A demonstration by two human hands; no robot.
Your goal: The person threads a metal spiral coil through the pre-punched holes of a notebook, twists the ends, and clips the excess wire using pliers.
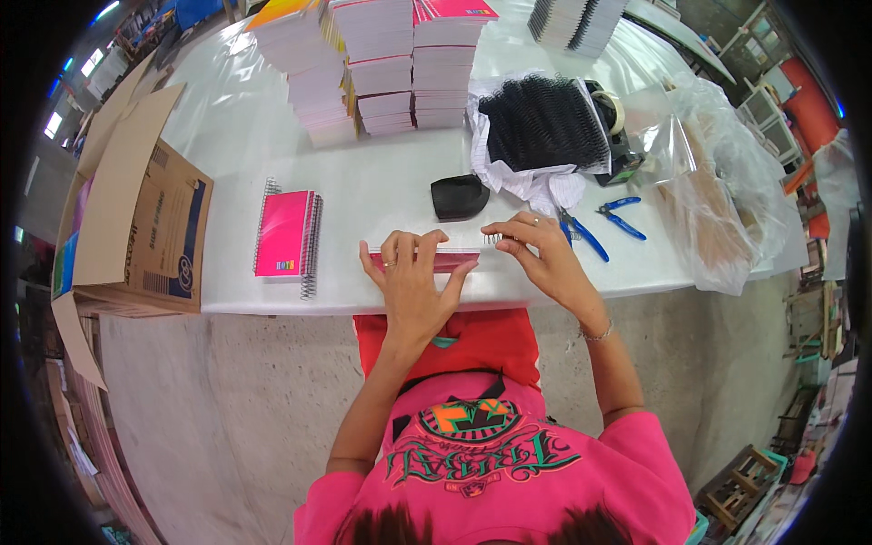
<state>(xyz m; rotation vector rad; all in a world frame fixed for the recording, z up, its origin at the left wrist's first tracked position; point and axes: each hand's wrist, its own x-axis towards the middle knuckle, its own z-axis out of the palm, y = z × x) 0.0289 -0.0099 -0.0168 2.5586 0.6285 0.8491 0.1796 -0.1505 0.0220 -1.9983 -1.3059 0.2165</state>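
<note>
At the table's near edge, my left hand (411,289) is closed on a small pink notebook (443,262), which is tilted so that its narrow edge faces up. Its thumb presses near the notebook's right end, and the other fingers reach over the top edge. With thumb and forefinger my right hand (551,257) pinches a wire binding coil (491,239) at the right end of that edge. How far the coil runs into the holes is hidden by my fingers. A pink spiral notebook pile (287,234) lies to the left.
Blue-handled cutters (589,240) and a second blue pair (623,220) lie right of my right hand. A black curved object (459,197) sits beyond. Black coils (543,123) rest on paper. Tall paper stacks (381,68) stand behind; a cardboard box (136,218) is left, plastic bags (718,182) right.
</note>
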